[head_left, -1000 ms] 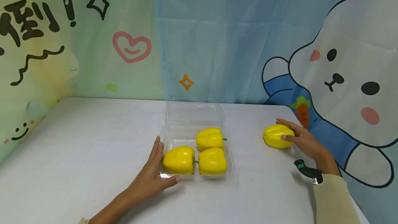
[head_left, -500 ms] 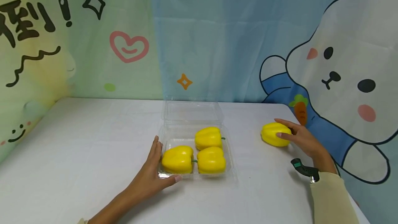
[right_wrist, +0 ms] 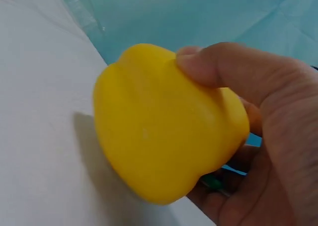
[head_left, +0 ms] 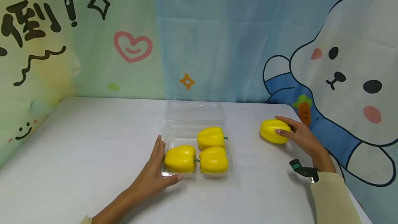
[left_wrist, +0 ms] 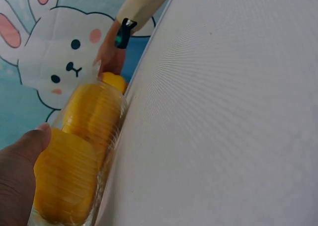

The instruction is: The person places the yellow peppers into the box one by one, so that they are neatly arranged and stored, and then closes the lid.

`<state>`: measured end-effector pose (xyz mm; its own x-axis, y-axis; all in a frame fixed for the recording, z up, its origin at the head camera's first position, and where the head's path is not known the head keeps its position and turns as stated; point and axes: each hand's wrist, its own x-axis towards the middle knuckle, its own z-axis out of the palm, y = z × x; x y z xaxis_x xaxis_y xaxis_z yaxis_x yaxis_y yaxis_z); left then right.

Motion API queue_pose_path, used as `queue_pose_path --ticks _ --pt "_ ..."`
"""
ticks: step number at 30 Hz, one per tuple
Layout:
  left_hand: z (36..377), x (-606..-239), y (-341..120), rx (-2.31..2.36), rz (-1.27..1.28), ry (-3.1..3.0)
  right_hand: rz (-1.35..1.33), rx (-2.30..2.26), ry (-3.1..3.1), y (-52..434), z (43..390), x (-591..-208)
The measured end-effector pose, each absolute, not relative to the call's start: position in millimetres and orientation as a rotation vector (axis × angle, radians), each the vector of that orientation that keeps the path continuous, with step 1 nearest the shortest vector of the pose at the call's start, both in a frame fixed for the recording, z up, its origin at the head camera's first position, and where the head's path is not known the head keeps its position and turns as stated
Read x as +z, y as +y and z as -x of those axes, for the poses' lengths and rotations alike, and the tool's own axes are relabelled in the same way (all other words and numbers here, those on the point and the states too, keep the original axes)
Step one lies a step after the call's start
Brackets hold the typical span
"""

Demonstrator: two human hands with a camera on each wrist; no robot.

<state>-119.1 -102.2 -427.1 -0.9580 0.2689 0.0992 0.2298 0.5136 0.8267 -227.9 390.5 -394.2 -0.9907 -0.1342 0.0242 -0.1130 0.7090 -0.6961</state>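
Head view: right hand (head_left: 304, 139) round a yellow pepper (head_left: 269, 131), left hand (head_left: 156, 171) spread against the clear box (head_left: 184, 138).

The left grip (head_left: 153, 171) spreads wide, straight-fingered, while the right grip (head_left: 301, 137) pinches, curled.

White table (head_left: 93, 141), pastel cartoon backdrop (head_left: 211, 44)

Beige sleeves (head_left: 335, 196), black wristpiece (head_left: 308, 172), green patch (head_left: 296, 166)
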Motion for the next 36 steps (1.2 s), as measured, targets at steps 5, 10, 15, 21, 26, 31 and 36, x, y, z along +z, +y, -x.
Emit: queue_pose_path --ticks 5,10,15,21,26,31,36 --pt "118.0 -427.4 -102.7 1.455 -0.459 2.706 0.187 -1.228 2.918 376.7 226.6 -395.2" --pt "118.8 -426.0 -102.3 1.46 -0.452 2.7 0.192 -1.304 2.97 364.3 226.0 -397.1" --pt "118.9 -425.4 -101.2 1.467 -0.453 2.691 0.206 -1.306 3.033 349.9 225.9 -396.3" --pt "118.6 -426.9 -101.4 1.487 -0.458 2.691 0.272 -1.47 3.016 327.6 223.6 -399.4" --pt "118.0 -427.3 -102.0 1.484 -0.462 2.691 0.272 -1.447 3.007 310.0 222.3 -399.3" --pt "117.9 -426.7 -101.3 1.478 -0.456 2.687 0.296 -1.456 2.991 297.6 220.1 -394.9" --pt "117.6 -426.2 -101.6 1.47 -0.449 2.694 0.349 -1.492 2.975 287.2 217.4 -388.1"
